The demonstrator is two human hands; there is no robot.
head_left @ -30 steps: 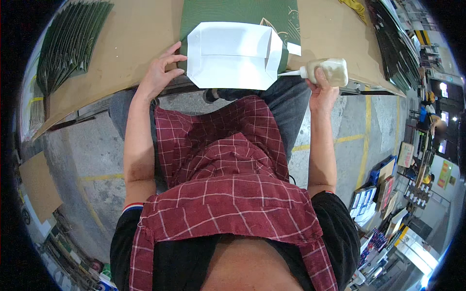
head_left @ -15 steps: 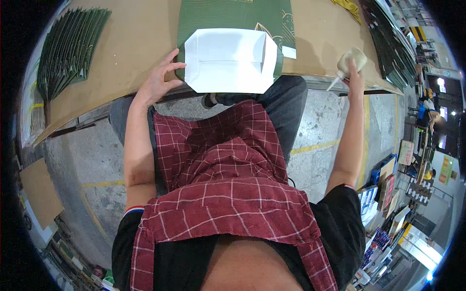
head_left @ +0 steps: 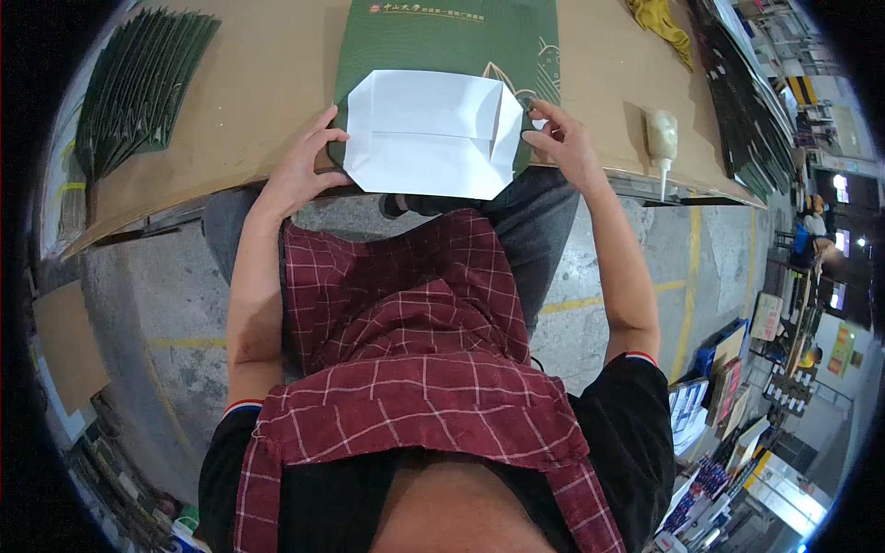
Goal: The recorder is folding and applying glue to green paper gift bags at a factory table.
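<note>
A flat green paper bag [head_left: 442, 41] lies on the brown table [head_left: 267, 101] in front of me. Its white folded bottom [head_left: 429, 129] faces me at the table's near edge. My left hand [head_left: 300, 166] rests against the left corner of the white fold, fingers spread. My right hand [head_left: 562, 138] touches the fold's right corner with its fingertips. A pale glue bottle [head_left: 660, 138] lies on the table to the right of my right hand, its nozzle pointing over the edge.
A fanned stack of dark green flat bags [head_left: 138, 88] sits at the table's far left. More dark stacked sheets [head_left: 737, 101] line the right side, with a yellow cloth [head_left: 659, 23] beyond. Grey concrete floor with yellow lines lies below; boxes and printed stock stand at right.
My right hand put the glue bottle down on the table at right and came back to the right corner of the white fold. The left hand stayed at the left corner.
</note>
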